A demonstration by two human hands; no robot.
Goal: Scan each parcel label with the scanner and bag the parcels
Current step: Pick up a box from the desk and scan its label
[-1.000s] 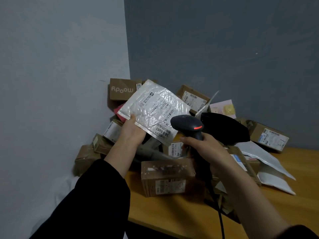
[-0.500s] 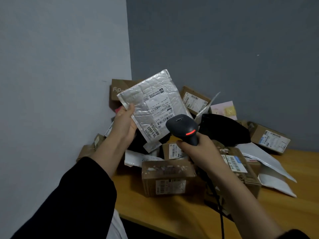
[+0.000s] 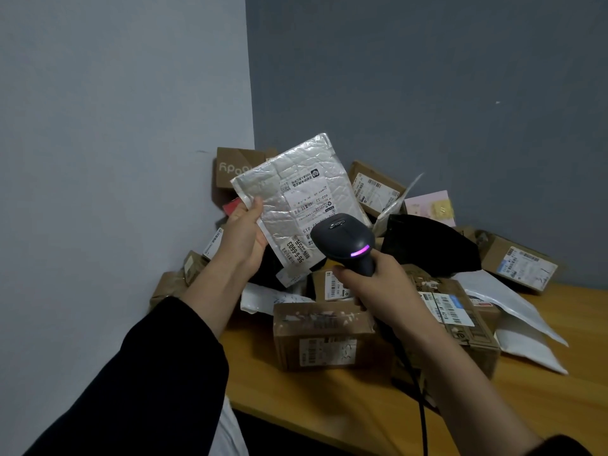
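Note:
My left hand (image 3: 245, 236) grips the lower left edge of a silver bubble mailer (image 3: 296, 185), holding it upright above the pile with its white label (image 3: 307, 209) facing me. In my right hand (image 3: 378, 284) is the black handheld scanner (image 3: 343, 240), gripped by the handle. Its head sits just in front of the mailer's lower right corner, pointing at the label, and a purple light glows on its back. The scanner's cable hangs down past my right forearm.
A heap of cardboard parcels (image 3: 324, 337) and white and black mailer bags (image 3: 427, 245) fills the corner of the wooden table (image 3: 329, 406). Walls close in at the left and back. Something white (image 3: 227, 432) shows below the table's front edge.
The mailer has tilted more upright and the scanner has come closer to its label. The scanner's light has turned from red to purple.

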